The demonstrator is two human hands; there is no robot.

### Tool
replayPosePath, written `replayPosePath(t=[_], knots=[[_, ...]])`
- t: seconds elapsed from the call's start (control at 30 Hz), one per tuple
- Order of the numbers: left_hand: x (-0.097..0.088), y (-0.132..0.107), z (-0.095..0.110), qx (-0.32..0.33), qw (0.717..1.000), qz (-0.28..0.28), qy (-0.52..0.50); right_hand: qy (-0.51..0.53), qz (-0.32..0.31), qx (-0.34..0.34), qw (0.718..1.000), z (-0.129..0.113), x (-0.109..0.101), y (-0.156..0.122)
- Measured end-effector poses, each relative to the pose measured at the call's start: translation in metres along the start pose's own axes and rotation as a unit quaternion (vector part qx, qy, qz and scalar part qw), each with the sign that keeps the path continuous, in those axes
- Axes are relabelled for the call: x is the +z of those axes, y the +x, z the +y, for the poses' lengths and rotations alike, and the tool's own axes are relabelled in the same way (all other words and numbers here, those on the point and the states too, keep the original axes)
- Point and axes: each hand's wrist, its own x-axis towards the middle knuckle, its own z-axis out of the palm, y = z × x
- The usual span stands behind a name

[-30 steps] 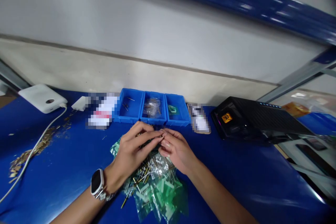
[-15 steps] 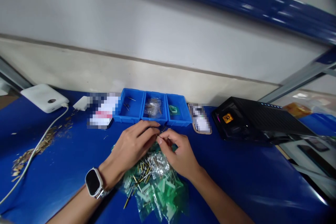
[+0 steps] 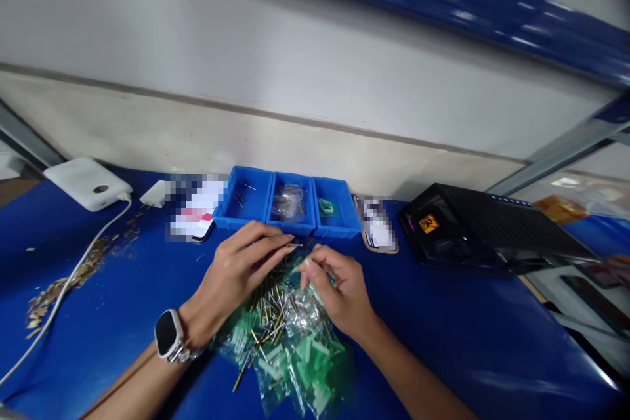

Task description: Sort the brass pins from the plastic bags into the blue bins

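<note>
My left hand [image 3: 246,259], with a watch on its wrist, is closed in a pinch on a thin metal pin [image 3: 296,245] whose end sticks out past the fingertips. Just right of it, my right hand [image 3: 337,282] has its thumb and fingers pressed together; whatever is between them is too small to make out. Below both hands lies a pile of loose gold and silver metal pins [image 3: 268,321]. Clear plastic bags [image 3: 305,305] and green bags with pale strips in them [image 3: 315,367] spread around the pile.
Three joined blue bins [image 3: 290,226] stand behind my hands, holding a few pins, a clear bag and a green packet. Phones [image 3: 378,226] lie either side. A black box-shaped device [image 3: 472,223] is at right; a white power bank [image 3: 88,184], cable and brown scraps [image 3: 73,275] at left.
My hands have drawn apart, the left moving slightly up and left. The pin in its fingertips now shows. My right hand has dropped a little. Another person's hand has appeared at the far right edge.
</note>
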Motion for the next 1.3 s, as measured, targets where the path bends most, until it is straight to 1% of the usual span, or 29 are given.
replayPosePath(t=[0.07,0.13,0.2,0.27,0.33,0.37,0.43,0.5,0.53,0.6,0.7,0.8,0.93,1.07,1.17,1.23,1.3], knots=[[0.001,0.0,0.002,-0.025,0.999,0.019,-0.031,-0.006,0.001,-0.008,1.0,0.0,-0.002,0.0],[0.0,0.002,0.003,-0.038,0.998,0.034,-0.049,-0.019,0.002,-0.01,1.0,-0.001,-0.003,0.0],[-0.003,0.004,0.001,-0.038,0.997,0.052,-0.034,-0.034,0.001,-0.009,0.999,-0.001,-0.004,0.0],[-0.008,0.008,-0.008,-0.046,0.995,0.082,0.025,-0.053,-0.002,-0.007,0.999,-0.002,-0.004,0.0],[-0.014,0.012,-0.02,-0.075,0.984,0.115,0.115,-0.08,0.0,0.0,0.997,-0.002,-0.005,0.001],[-0.016,0.014,-0.027,-0.086,0.977,0.114,0.158,-0.098,0.002,0.006,0.995,-0.001,-0.005,0.001],[-0.02,0.016,-0.037,-0.11,0.962,0.102,0.229,-0.157,0.006,0.013,0.988,0.002,-0.009,0.003],[-0.021,0.016,-0.04,-0.127,0.956,0.093,0.247,-0.233,0.003,0.002,0.972,0.005,-0.013,0.005],[-0.021,0.016,-0.038,-0.126,0.958,0.088,0.241,-0.27,-0.008,-0.006,0.963,0.007,-0.016,0.005],[-0.019,0.015,-0.032,-0.099,0.97,0.061,0.212,-0.324,-0.045,-0.013,0.945,0.009,-0.021,0.006],[-0.014,0.013,-0.02,-0.038,0.986,-0.014,0.161,-0.361,-0.099,0.005,0.927,0.009,-0.026,0.005],[-0.009,0.012,-0.01,-0.009,0.99,-0.075,0.118,-0.376,-0.121,0.005,0.919,0.008,-0.028,0.004],[-0.005,0.009,-0.005,-0.009,0.989,-0.121,0.08,-0.382,-0.134,-0.018,0.914,0.008,-0.028,0.005],[-0.005,0.007,-0.006,-0.018,0.989,-0.141,0.052,-0.385,-0.146,-0.061,0.909,0.011,-0.029,0.009],[-0.005,0.007,-0.006,-0.028,0.988,-0.15,0.03,-0.354,-0.124,-0.074,0.924,0.013,-0.034,0.013],[-0.005,0.007,-0.004,-0.034,0.984,-0.172,0.014,-0.325,-0.097,-0.066,0.938,0.013,-0.038,0.014],[-0.004,0.007,-0.003,-0.032,0.979,-0.202,0.004,-0.309,-0.095,-0.057,0.945,0.012,-0.039,0.014]])
